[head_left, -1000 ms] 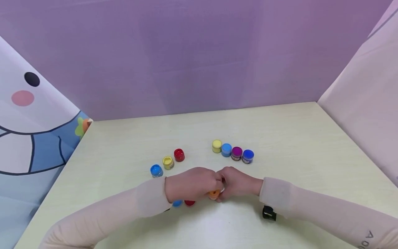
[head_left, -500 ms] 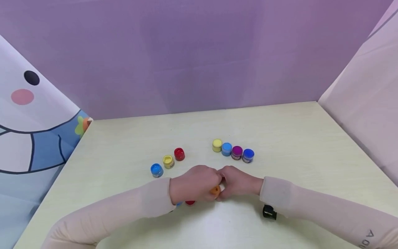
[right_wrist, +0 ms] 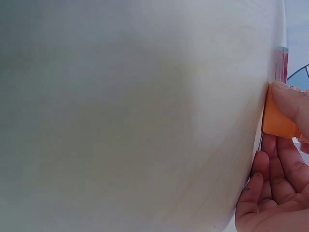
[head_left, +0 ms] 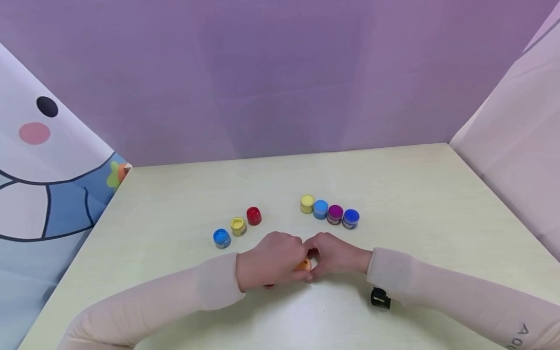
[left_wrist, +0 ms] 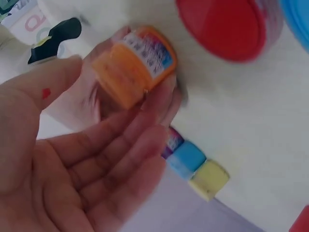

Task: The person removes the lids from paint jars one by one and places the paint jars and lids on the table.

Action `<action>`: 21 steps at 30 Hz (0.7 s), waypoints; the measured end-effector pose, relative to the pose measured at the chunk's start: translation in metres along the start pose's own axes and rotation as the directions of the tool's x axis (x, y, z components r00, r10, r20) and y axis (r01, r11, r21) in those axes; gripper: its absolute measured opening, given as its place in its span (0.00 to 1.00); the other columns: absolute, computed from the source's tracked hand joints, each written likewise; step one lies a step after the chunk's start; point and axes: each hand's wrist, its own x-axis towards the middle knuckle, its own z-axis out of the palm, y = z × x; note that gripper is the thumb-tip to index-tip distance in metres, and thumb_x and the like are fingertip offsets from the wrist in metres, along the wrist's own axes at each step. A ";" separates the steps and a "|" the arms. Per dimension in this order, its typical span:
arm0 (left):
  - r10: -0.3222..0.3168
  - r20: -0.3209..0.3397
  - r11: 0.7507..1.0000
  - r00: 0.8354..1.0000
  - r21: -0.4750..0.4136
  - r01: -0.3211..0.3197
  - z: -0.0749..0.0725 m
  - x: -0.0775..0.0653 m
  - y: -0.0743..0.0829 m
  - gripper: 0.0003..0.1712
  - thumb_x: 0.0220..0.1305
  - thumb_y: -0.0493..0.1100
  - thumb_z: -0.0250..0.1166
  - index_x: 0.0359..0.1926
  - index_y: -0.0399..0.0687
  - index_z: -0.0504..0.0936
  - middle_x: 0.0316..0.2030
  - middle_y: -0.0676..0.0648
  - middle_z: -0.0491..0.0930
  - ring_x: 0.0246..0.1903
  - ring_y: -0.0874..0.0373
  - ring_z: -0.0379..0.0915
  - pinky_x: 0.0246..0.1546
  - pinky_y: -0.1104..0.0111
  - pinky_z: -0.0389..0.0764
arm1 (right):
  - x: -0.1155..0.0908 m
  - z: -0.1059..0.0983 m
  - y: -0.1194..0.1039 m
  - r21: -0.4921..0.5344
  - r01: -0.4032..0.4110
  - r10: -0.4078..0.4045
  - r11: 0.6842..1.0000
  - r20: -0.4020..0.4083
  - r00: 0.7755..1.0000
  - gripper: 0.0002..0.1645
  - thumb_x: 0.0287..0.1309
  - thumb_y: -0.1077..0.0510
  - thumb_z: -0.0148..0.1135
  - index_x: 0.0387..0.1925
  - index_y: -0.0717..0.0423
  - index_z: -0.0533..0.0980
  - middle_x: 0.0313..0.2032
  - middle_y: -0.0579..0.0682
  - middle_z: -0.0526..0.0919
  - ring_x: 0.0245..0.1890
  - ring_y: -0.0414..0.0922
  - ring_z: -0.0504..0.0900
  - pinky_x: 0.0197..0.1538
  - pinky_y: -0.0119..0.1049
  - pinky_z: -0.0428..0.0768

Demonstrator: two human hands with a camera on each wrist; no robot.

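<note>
In the head view my left hand [head_left: 273, 260] and right hand [head_left: 337, 255] meet over a small orange paint jar [head_left: 303, 265] near the table's middle. The left wrist view shows its ribbed orange lid [left_wrist: 118, 79] and printed label. My right hand [right_wrist: 277, 179] pinches the jar body [right_wrist: 279, 116] between thumb and fingers. My left hand [left_wrist: 91, 169] spreads its thumb and fingers around the lid, with a gap visible; a red spot marks the thumb. Close beside the jar are a red round-topped piece [left_wrist: 227, 24] and a blue one [left_wrist: 297, 19].
Left of centre stand a blue jar [head_left: 221, 238], a yellow jar [head_left: 238, 226] and a red jar [head_left: 253, 215], all uncovered. Farther right is a row of capped jars: yellow [head_left: 307, 203], light blue [head_left: 321, 209], purple [head_left: 335, 214] and dark blue [head_left: 351, 218]. A purple backdrop [head_left: 280, 87] rises behind.
My left hand shifts slightly over the orange lid, and its fingers change their position around it. The blue piece beneath the left wrist goes out of sight in the head view. My right hand stays in place.
</note>
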 end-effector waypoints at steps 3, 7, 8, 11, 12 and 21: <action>0.084 0.019 0.996 0.996 -0.015 -0.084 -0.006 0.000 -0.002 0.13 0.54 0.54 0.65 0.32 0.51 0.78 0.19 0.58 0.68 0.20 0.66 0.62 0.22 0.80 0.65 | -0.001 0.000 -0.001 0.028 -0.017 0.016 0.999 0.005 1.000 0.19 0.35 0.59 0.74 0.34 0.45 0.78 0.26 0.37 0.78 0.26 0.38 0.72 0.33 0.32 0.72; 0.246 0.038 0.969 0.969 -0.038 -0.244 -0.011 0.002 -0.005 0.07 0.53 0.45 0.67 0.34 0.52 0.80 0.25 0.59 0.70 0.25 0.67 0.63 0.29 0.82 0.65 | -0.002 0.000 -0.002 0.072 -0.038 0.038 0.997 0.007 0.999 0.18 0.34 0.61 0.73 0.32 0.47 0.78 0.25 0.38 0.78 0.25 0.37 0.72 0.32 0.31 0.73; 0.277 0.043 0.960 0.960 -0.037 -0.276 -0.011 0.002 -0.006 0.06 0.53 0.44 0.67 0.34 0.52 0.80 0.25 0.59 0.69 0.27 0.67 0.63 0.30 0.83 0.65 | -0.002 0.000 -0.002 0.081 -0.039 0.039 0.996 0.007 0.999 0.17 0.34 0.61 0.73 0.32 0.48 0.78 0.25 0.38 0.79 0.25 0.37 0.73 0.32 0.31 0.73; 0.333 0.048 0.943 0.942 -0.027 -0.332 -0.010 0.004 -0.007 0.08 0.54 0.41 0.66 0.36 0.52 0.80 0.27 0.58 0.68 0.29 0.67 0.62 0.33 0.84 0.63 | -0.002 0.000 -0.001 0.100 -0.030 0.029 0.995 0.006 1.000 0.16 0.34 0.62 0.73 0.30 0.49 0.78 0.26 0.39 0.80 0.25 0.37 0.75 0.33 0.33 0.75; 0.340 0.049 0.940 0.939 -0.022 -0.340 -0.009 0.004 -0.008 0.07 0.54 0.40 0.66 0.36 0.52 0.80 0.27 0.58 0.67 0.29 0.67 0.62 0.33 0.84 0.63 | -0.002 0.000 -0.001 0.099 -0.028 0.027 0.995 0.005 1.000 0.15 0.34 0.62 0.73 0.29 0.49 0.78 0.25 0.39 0.80 0.25 0.37 0.75 0.33 0.33 0.75; 0.293 0.050 0.955 0.955 -0.049 -0.291 -0.005 0.008 -0.009 0.06 0.53 0.42 0.67 0.33 0.52 0.80 0.23 0.60 0.68 0.24 0.67 0.63 0.29 0.83 0.64 | -0.001 0.000 -0.001 0.076 -0.053 0.053 0.996 0.001 0.999 0.15 0.35 0.59 0.73 0.28 0.46 0.78 0.24 0.38 0.79 0.25 0.37 0.74 0.33 0.33 0.74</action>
